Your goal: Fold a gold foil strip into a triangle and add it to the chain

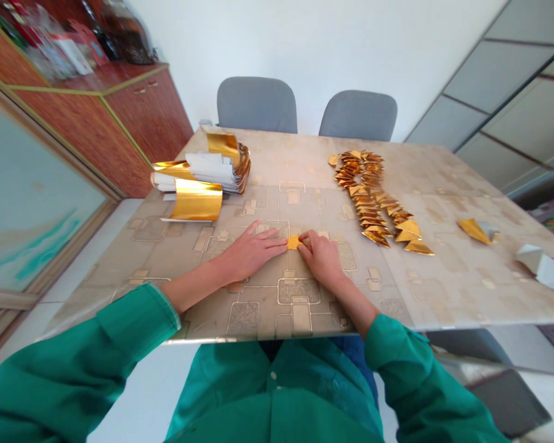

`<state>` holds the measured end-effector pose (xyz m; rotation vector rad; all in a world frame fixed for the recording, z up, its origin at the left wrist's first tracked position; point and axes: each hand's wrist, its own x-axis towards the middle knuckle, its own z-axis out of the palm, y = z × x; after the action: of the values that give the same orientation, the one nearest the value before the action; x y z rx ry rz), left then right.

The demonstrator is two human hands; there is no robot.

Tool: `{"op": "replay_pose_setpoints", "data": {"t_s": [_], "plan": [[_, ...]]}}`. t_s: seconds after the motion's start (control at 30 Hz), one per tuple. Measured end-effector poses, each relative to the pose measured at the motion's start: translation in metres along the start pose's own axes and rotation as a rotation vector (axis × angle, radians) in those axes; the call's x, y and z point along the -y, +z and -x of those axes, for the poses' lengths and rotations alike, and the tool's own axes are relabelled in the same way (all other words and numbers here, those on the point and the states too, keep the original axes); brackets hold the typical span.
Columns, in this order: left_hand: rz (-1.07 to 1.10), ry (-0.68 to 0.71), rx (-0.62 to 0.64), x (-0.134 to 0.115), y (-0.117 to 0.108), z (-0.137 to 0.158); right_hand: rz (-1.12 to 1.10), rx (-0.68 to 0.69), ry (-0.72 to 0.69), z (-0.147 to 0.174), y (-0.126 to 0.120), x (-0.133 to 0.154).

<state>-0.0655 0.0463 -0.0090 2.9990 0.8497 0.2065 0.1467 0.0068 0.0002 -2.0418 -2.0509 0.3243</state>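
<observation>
A small piece of folded gold paper (293,242) lies on the patterned tablecloth (258,277) between my hands. My left hand (252,249) rests flat beside it, fingers stretched out, the fingertips reaching its left edge. Pinched at its right edge, the paper sits between the thumb and fingers of my right hand (321,255). To the far left are stacks of gold-and-white foil sheets (219,169), with one curled gold sheet (196,200) in front. Rows of folded gold paper pieces (367,206) stand nested together in a bent chain on the right.
Farther right lie a loose gold paper piece (474,231) and some white paper scraps (542,267). Two grey chairs (257,104) stand behind the table's far edge. A wooden cabinet (143,104) holding bottles and bags is at the back left.
</observation>
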Motion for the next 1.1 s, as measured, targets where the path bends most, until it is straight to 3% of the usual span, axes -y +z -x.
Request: {"op": "replay_pose_setpoints", "data": {"t_s": [0.27,0.53,0.77,1.1], "plan": [[-0.139,0.05,-0.136,-0.005,0.002,-0.041,0.165,-0.036,0.078,-0.006,0.007,0.011],[-0.186,-0.02,-0.22,-0.004,0.014,-0.033,0.159,-0.029,0.06,-0.002,0.009,0.003],[-0.144,-0.051,-0.222,-0.003,0.013,-0.034,0.209,0.012,0.108,-0.009,0.007,0.01],[-0.097,-0.103,-0.218,0.002,0.019,-0.029,0.184,-0.006,0.064,0.001,0.005,0.003]]}}
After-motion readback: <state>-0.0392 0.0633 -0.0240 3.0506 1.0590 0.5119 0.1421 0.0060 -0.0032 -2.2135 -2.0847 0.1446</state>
